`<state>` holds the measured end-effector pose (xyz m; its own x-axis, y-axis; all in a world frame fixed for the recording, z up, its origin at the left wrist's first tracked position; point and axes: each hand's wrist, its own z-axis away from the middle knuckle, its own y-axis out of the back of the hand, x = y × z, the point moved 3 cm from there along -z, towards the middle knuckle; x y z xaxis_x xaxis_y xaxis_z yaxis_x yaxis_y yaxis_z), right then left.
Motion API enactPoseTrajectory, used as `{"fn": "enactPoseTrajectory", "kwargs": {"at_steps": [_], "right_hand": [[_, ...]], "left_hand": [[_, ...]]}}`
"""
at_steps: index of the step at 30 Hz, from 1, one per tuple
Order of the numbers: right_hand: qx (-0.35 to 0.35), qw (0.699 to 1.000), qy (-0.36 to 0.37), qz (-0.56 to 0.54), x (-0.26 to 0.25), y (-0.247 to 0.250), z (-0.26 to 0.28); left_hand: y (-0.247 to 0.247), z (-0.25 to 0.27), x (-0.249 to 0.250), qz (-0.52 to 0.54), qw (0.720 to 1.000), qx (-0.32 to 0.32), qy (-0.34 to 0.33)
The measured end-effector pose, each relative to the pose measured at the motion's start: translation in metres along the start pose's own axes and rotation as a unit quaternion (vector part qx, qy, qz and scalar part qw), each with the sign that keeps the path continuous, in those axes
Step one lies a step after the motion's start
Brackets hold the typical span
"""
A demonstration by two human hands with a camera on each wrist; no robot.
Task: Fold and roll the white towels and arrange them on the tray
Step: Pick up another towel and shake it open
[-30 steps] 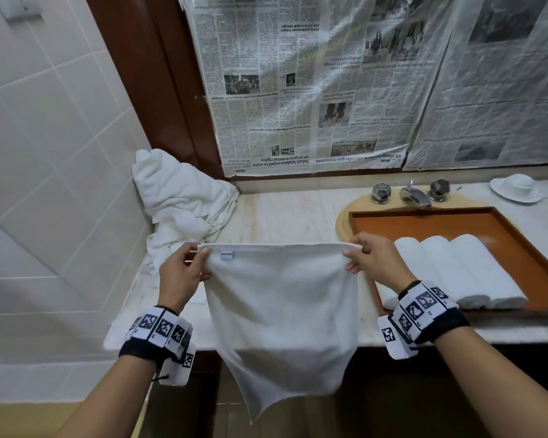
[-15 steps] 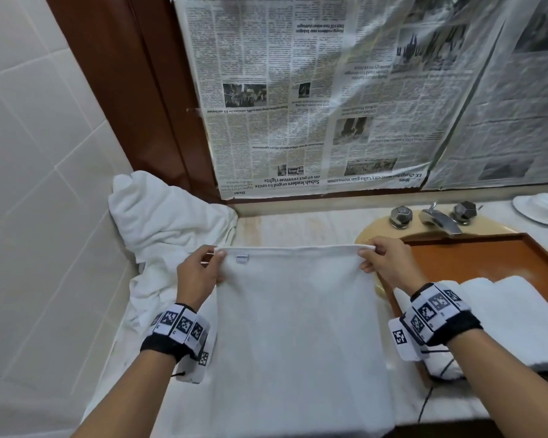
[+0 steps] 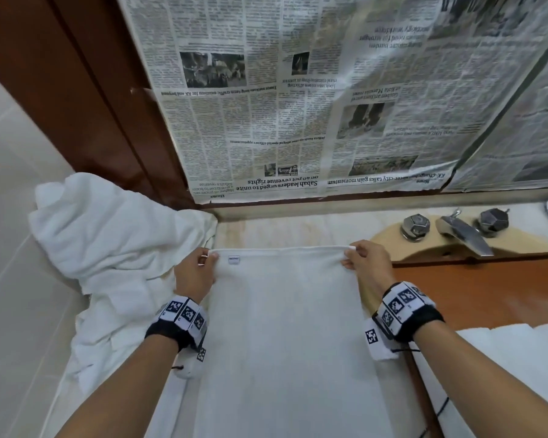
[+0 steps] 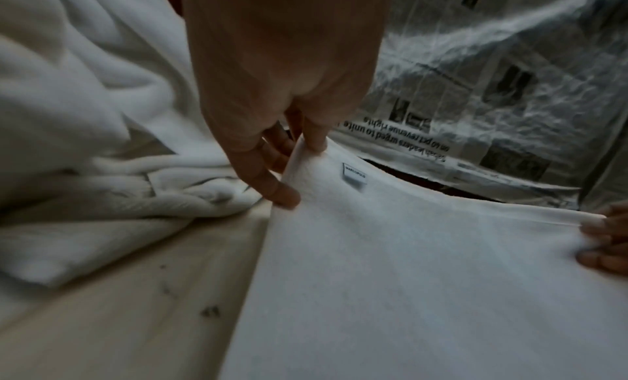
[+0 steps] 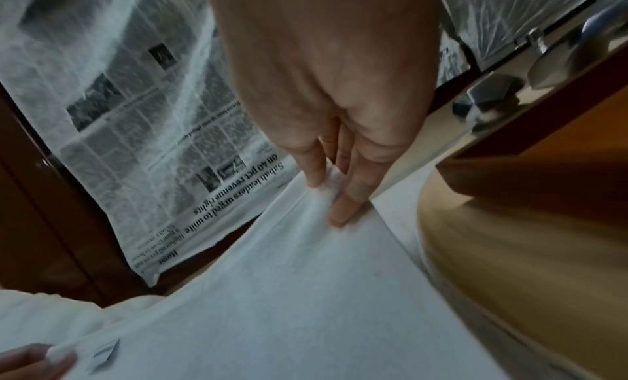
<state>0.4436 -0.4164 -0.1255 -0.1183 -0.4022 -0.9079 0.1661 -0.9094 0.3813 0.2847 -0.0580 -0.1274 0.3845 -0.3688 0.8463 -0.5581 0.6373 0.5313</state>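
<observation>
- Spreading one white towel [image 3: 285, 336] flat on the worktop [image 3: 298, 230], left of the tray [image 3: 494, 289], looks like the step in hand.
- Left hand [image 3: 194, 275] and right hand [image 3: 368, 267] each have a grip pinching a far corner.
- Next move likely calls for folding evenly before rolling.
- Unfolded towels [image 3: 108, 241] are heaped far left.

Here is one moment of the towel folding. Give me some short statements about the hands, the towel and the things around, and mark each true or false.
1. Both hands pinch the far corners of the towel: the left hand and the right hand. True.
2. The label sits near the right hand. False: it is beside the left hand.
3. A heap of white towels lies left of the held towel. True.
4. The tray is blue. False: it is orange-brown.
5. The faucet stands behind the tray. True.
</observation>
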Motion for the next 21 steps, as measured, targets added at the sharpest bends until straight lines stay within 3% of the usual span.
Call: {"fn": "enactPoseTrajectory", "kwargs": {"at_steps": [7, 13, 14, 18, 21], "right_hand": [[-0.013, 0.998, -0.024, 0.061, 0.022, -0.024, -0.051], [-0.024, 0.995, -0.046, 0.081, 0.023, -0.041, -0.066], [-0.027, 0.995, -0.03, 0.092, 0.019, -0.042, -0.058], [-0.058, 0.974, 0.146, 0.165, 0.012, -0.064, 0.001], [-0.133, 0.928, 0.202, 0.283, 0.007, -0.116, 0.032]], "left_hand": [[-0.034, -0.049, -0.021, -0.062, 0.998, 0.002, 0.024], [-0.042, -0.064, -0.013, -0.139, 0.99, -0.014, 0.001], [-0.041, -0.06, -0.014, -0.138, 0.99, -0.013, -0.007], [-0.045, -0.028, -0.026, -0.189, 0.976, 0.017, -0.103], [-0.084, -0.003, -0.011, -0.212, 0.964, -0.059, -0.148]]}}
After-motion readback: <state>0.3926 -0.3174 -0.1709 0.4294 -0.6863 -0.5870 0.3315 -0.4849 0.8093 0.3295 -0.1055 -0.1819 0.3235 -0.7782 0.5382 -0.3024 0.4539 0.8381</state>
